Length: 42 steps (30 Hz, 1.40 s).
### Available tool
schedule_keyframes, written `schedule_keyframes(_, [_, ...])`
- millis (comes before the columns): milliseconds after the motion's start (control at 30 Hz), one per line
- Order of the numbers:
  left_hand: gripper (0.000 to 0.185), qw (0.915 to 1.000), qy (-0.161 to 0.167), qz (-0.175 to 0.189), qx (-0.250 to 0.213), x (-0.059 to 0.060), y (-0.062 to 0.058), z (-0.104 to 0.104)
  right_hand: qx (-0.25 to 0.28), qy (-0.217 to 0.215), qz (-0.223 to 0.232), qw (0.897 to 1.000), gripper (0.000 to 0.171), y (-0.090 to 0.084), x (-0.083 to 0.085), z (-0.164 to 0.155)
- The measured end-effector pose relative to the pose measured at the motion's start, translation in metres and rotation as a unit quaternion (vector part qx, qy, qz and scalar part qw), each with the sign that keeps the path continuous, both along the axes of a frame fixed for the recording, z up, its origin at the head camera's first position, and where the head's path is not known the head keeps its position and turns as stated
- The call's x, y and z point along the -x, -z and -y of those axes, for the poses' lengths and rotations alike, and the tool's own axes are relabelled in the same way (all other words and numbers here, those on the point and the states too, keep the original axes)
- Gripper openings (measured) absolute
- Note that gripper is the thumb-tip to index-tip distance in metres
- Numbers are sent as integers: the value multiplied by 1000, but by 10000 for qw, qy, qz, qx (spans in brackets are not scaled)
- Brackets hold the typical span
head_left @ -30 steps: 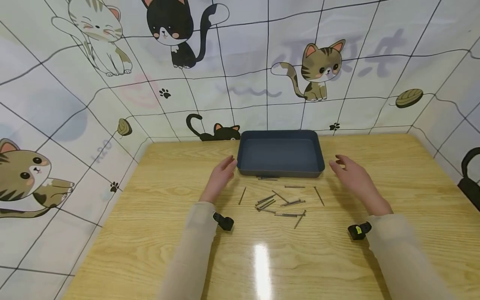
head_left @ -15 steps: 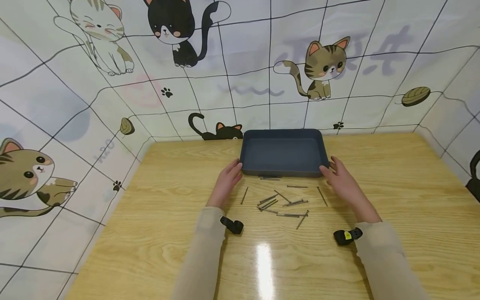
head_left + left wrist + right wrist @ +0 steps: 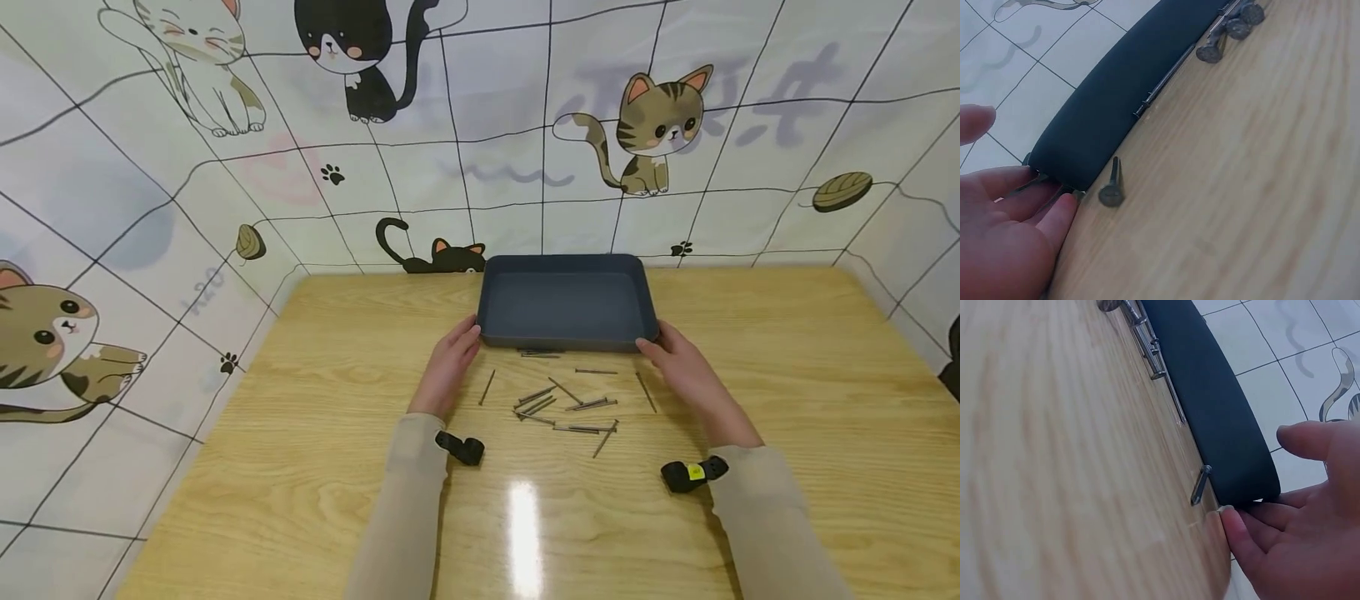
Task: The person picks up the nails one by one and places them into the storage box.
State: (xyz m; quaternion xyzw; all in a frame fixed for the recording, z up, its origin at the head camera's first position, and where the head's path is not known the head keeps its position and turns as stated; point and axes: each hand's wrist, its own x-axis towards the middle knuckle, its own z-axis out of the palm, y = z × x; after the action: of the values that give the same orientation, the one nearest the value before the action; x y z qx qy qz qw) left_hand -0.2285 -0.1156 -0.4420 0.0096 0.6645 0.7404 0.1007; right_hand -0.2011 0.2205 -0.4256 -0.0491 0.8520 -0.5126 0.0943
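Note:
A dark blue-grey rectangular tray [image 3: 567,300] sits at the far side of the wooden table, its inside bare. My left hand [image 3: 446,367] touches its near left corner with the fingertips. The left wrist view shows that thumb [image 3: 975,123] held off the tray. At the near right corner, my right hand [image 3: 686,371] rests its fingers against the tray side, thumb [image 3: 1307,440] apart from the wall in the right wrist view. Neither hand's fingers curl round the tray. Several loose metal nails [image 3: 536,404] lie scattered in front of it, some right along its front edge.
A light wooden table [image 3: 337,483] spreads around the tray. Behind it stands a white backdrop [image 3: 502,167] with grid lines and cartoon cats. A single nail [image 3: 487,387] lies near the left hand, another nail [image 3: 646,392] near the right.
Both hands have moved in from beside the tray, first apart from it, and now touch its near corners. The nails have stayed in place; the head view has shifted slightly.

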Motion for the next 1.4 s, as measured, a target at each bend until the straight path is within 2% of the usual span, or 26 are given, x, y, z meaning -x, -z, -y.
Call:
schedule_keyframes(133, [52, 9996, -221, -157, 76, 5, 12, 1, 182, -81, -76, 9998, 76, 5, 3, -1])
schedule_keyframes(233, [46, 9987, -350, -341, -176, 9, 15, 3, 205, -21, -28, 9998, 77, 5, 3, -1])
schedule_keyframes(367, [39, 9961, -444, -512, -563, 11, 15, 3, 171, 157, 35, 9997, 75, 4, 1, -2])
schedule_keyframes(467, [39, 9961, -361, -584, -556, 8, 9, 4, 198, 280, 25, 9994, 70, 4, 1, -3])
schedule_keyframes(633, [45, 9979, -218, -577, -198, 0, -3, 5, 334, 365, 71, 9988, 66, 7, 1, -6])
schedule_keyframes(733, [47, 9971, -260, -519, 483, -2, -6, 5, 348, 354, 173, 9986, 69, 7, 1, -9])
schedule_keyframes(867, [48, 9878, -409, -464, 1431, 2, 0, 4, 262, 262, 349, 9987, 72, 3, 0, -11])
schedule_keyframes(967, [49, 9823, -611, -484, 1705, 6, 9, 2, 191, 197, 439, 9987, 73, 3, -1, -13])
schedule_keyframes(1033, [47, 9789, -763, -544, 1815, 8, 13, 0, 181, 157, 453, 9987, 73, 3, -1, -14])
schedule_keyframes(1133, [43, 9784, -902, -656, 1738, 9, 16, -2, 149, 91, 460, 9988, 74, 2, -1, -15])
schedule_keyframes(1400, [44, 9826, -838, -731, 1485, 7, 16, 1, -146, -213, 839, 9961, 87, -4, -2, -19])
